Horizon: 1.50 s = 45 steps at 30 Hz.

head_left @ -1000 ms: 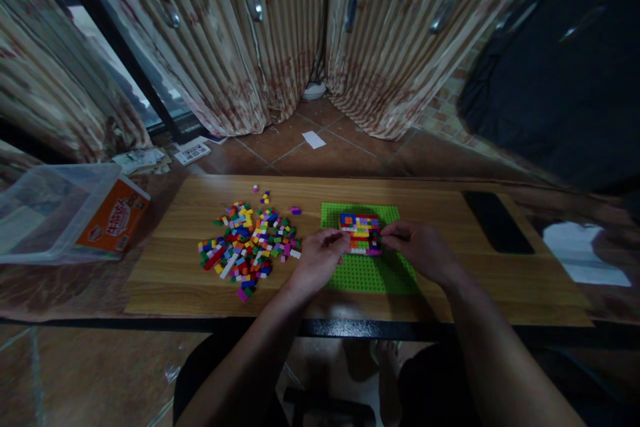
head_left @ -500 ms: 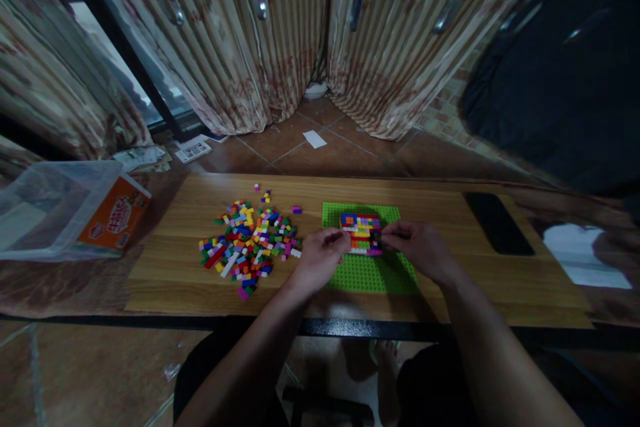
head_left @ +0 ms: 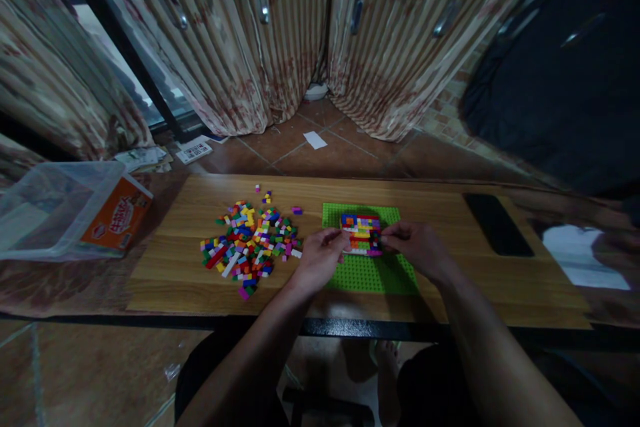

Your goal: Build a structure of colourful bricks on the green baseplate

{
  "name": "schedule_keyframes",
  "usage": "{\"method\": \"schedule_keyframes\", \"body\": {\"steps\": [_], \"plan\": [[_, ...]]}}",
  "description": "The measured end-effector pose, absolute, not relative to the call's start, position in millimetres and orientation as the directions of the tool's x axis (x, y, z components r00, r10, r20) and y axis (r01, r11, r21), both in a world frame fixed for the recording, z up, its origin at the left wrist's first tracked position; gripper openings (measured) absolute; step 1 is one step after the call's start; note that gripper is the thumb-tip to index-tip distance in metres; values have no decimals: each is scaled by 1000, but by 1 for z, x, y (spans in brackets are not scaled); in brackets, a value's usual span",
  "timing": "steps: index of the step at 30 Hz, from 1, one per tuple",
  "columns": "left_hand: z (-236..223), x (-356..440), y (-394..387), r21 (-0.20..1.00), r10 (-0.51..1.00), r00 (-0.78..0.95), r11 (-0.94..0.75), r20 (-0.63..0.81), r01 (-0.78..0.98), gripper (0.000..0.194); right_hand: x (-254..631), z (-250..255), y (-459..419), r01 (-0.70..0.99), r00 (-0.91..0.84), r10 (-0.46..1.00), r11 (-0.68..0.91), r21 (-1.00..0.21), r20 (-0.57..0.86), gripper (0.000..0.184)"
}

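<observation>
A block of multicoloured building bricks (head_left: pixel 363 235) stands on a green studded baseplate (head_left: pixel 370 277). At its left side my left hand (head_left: pixel 320 257) grips the edge of the brick block with thumb and bent fingers. From the right, my right hand (head_left: pixel 413 247) reaches to the block's right edge, its fingertips pinched together. Whatever sits between those fingertips is too small and dark to make out. Left of the baseplate a loose pile of bricks (head_left: pixel 250 240) in many colours is spread over the wooden board.
The wooden board (head_left: pixel 165 267) rests on a dark-edged table. A black phone-like slab (head_left: pixel 499 223) lies on its right end, with white paper (head_left: pixel 583 253) beyond. A clear plastic bin (head_left: pixel 60 213) with an orange label stands at the left. Curtains (head_left: pixel 280 53) hang behind.
Both hands stay at the brick block with hardly any movement. The whole view has shifted very slightly.
</observation>
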<state>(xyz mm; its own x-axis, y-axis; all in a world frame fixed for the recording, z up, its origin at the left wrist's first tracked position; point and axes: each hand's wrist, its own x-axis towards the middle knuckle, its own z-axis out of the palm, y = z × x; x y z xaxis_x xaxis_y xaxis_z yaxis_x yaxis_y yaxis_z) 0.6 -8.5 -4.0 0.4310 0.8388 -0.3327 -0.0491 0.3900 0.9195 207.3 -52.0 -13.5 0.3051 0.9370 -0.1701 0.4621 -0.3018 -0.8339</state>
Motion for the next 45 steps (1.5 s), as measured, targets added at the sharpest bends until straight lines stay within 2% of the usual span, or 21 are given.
{"method": "schedule_keyframes", "body": {"steps": [3,5,8,11,15,18,21,25,28,32,34,38,45], "plan": [[2,-1,-8,829,816,431,511,-385,-228,30,206,-9,-53,488,315,935,-307,-817,-163,15],[7,-3,-6,727,778,464,598,-425,-337,36,203,-4,-54,529,342,935,-270,-805,-89,14],[13,-4,-4,603,739,510,664,-441,-442,42,190,4,-58,540,372,926,-156,-827,68,18],[15,-3,-4,555,728,550,677,-409,-483,45,169,10,-60,539,256,951,7,-843,171,19],[14,-2,-8,592,730,596,654,-333,-471,50,143,13,-62,586,18,980,151,-796,199,24],[13,-1,-11,626,713,629,650,-308,-431,52,136,10,-61,622,-44,966,225,-750,253,25],[13,-1,-12,643,704,641,650,-307,-406,54,138,7,-61,602,-61,969,226,-766,238,19],[9,-3,-11,663,728,616,624,-300,-414,48,143,6,-60,532,22,984,139,-835,178,12],[5,-3,-11,735,777,565,551,-279,-395,36,146,4,-59,424,164,980,29,-905,109,17],[0,-2,-10,907,838,500,363,-217,-214,22,147,2,-57,231,207,978,-33,-972,15,25],[0,-1,-10,950,861,477,277,-177,-146,16,146,1,-56,189,209,978,-34,-981,7,25],[2,0,-11,953,864,472,270,-175,-140,16,145,1,-56,166,211,977,-48,-985,-12,26],[5,-1,-12,968,873,468,218,-137,-125,14,147,1,-56,251,199,980,-36,-967,15,27]]}}
